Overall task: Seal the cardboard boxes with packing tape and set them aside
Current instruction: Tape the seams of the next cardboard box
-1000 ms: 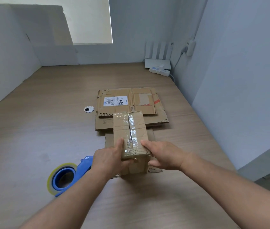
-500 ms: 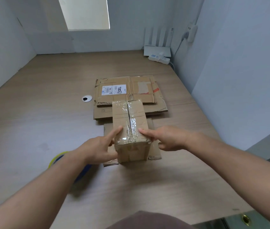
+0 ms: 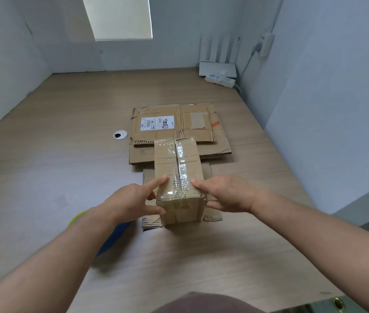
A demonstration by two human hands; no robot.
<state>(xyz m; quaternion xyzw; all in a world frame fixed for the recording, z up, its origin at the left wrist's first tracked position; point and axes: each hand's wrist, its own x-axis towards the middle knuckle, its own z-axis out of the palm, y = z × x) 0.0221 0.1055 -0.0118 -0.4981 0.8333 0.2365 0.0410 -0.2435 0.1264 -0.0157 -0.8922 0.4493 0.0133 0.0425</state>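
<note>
A small cardboard box [image 3: 179, 168] stands on a flat piece of cardboard in the middle of the wooden table, with clear packing tape running along its top seam and over the near end. My left hand [image 3: 133, 199] grips its near left corner, forefinger on top and thumb on the front face. My right hand [image 3: 224, 194] holds the near right corner the same way. A blue tape dispenser with a yellowish roll [image 3: 109, 236] lies on the table to the left, mostly hidden under my left forearm.
Flattened cardboard boxes [image 3: 174, 129], one bearing a white shipping label, lie stacked just behind the box. A round cable hole [image 3: 120, 134] is to their left. A white router and power strip [image 3: 219, 73] sit in the far right corner. Walls enclose the table on three sides.
The view has shifted back and down, and my forearm now covers most of the tape dispenser. Both hands stay on the box's near end, fingers spreading slightly toward its corners.
</note>
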